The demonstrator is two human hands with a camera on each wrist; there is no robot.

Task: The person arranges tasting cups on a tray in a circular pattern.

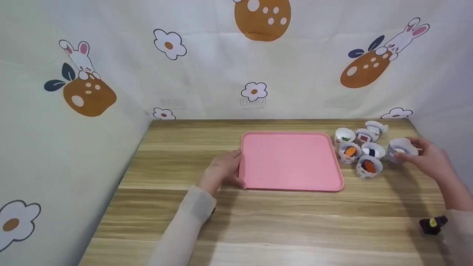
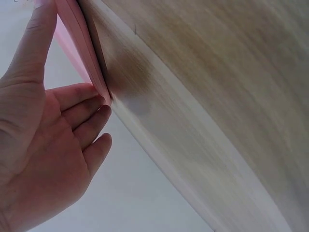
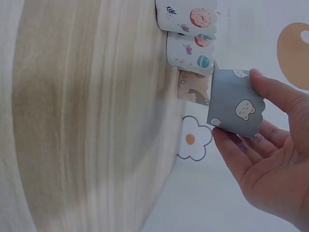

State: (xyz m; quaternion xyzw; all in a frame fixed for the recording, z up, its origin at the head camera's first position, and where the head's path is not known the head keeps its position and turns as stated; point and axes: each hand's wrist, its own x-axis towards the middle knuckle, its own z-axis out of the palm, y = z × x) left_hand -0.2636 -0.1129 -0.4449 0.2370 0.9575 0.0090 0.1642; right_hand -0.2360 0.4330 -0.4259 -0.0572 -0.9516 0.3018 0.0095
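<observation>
Hand, right [image 1: 430, 157]: pinching a grey cup [image 3: 236, 99] between thumb and fingers, and there it is at the right end of the cup cluster, its base looking clear of the worktop [image 1: 281, 225].
Hand, left [image 1: 223, 168]: fingers loosely extended, nothing clutched, touching the left edge of the pink tray [image 1: 290, 160], thumb down at the near corner.
Grey cup's contents: something yellowish peeps over the rim, partly behind the thumb; I can't tell what.
Near cup: white cup [image 1: 366, 174] with an orange-red piece, dark patch across it.
Middle pair: one cup [image 1: 347, 159] by the tray carries an orange piece; beside it another cup [image 1: 371, 145] has a white piece banded in black.
Back three: green bits in the leftmost cup [image 1: 343, 132], a white piece with a dark red centre in the next cup [image 1: 366, 132], something whitish in the farthest cup [image 1: 380, 126], too small to make out.
Right wrist view: the topmost cup is cut by the frame, and a beige cup [image 3: 192, 89] sits half behind the grey one.
Sleeves: both run out of frame.
Backdrop [image 1: 214, 74]: faint lettering behind a flower, hard to read.
</observation>
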